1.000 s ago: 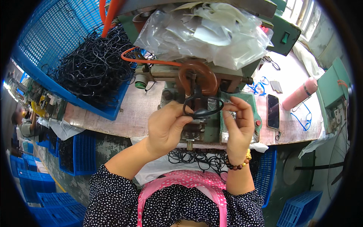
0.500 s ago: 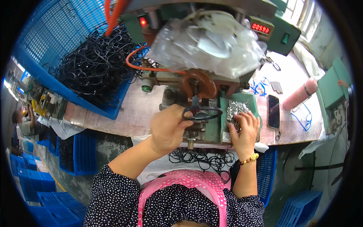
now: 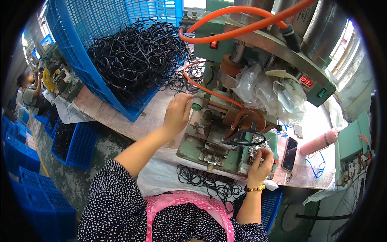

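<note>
My left hand is beside the green push button on the left side of the press. Its fingers stretch toward the button, and I see nothing in them; whether they touch it I cannot tell. A black band loop hangs at the front of the press, below its brown round part, with neither hand on it. My right hand dips into the green tray of small silvery metal pieces. Its thumb and fingers are drawn together; what they pinch is too small to make out.
A blue crate heaped with black bands stands back left. Orange hoses cross above. Right of the tray lie a phone and a pink bottle. More black loops hang at the table's front edge.
My left hand has let go of the black band loop and moved left to the green button. The loop stays at the press. My right hand's fingers have drawn together in the tray. The view has shifted.
</note>
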The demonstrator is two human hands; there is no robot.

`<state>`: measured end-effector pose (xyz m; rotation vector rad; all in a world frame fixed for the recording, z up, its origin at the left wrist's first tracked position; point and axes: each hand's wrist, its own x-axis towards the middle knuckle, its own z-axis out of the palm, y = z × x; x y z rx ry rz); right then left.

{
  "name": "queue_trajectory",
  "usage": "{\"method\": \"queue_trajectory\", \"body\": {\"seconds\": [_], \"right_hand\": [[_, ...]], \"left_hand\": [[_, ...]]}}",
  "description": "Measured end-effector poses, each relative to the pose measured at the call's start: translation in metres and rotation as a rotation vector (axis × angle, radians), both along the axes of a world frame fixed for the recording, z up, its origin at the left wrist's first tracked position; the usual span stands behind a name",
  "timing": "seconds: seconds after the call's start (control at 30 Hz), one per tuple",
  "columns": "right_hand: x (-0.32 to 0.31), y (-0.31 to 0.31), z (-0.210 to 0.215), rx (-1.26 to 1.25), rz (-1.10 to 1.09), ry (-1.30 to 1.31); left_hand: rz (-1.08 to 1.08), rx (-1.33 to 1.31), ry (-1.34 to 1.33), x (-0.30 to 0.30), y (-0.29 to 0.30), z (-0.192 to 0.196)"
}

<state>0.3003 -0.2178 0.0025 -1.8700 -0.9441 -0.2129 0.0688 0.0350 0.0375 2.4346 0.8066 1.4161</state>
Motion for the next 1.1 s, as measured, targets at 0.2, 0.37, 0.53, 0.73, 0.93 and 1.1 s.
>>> {"method": "queue_trajectory", "body": {"seconds": [0.2,0.37,0.53,0.73,0.93,1.1], "right_hand": [[0.002,0.000,0.001,0.093,-0.003,-0.054],[0.000,-0.002,0.008,0.085,0.089,0.040],[0.002,-0.005,0.010,0.082,0.127,-0.115],[0.003,-0.006,0.010,0.095,0.119,-0.163],[0.003,-0.007,0.011,0.136,0.106,-0.144],[-0.003,-0.004,0.029,0.194,0.116,0.003]], "left_hand": [[0.235,-0.022,0.627,-0.008,0.055,-0.058],[0.045,-0.297,0.579,-0.038,0.024,-0.064],[-0.179,-0.389,0.195,-0.064,-0.005,-0.032],[0.046,-0.624,0.124,-0.068,-0.028,0.006],[0.064,-0.401,0.120,-0.068,-0.027,-0.027],[-0.007,-0.633,-0.122,-0.072,-0.039,-0.004]]}}
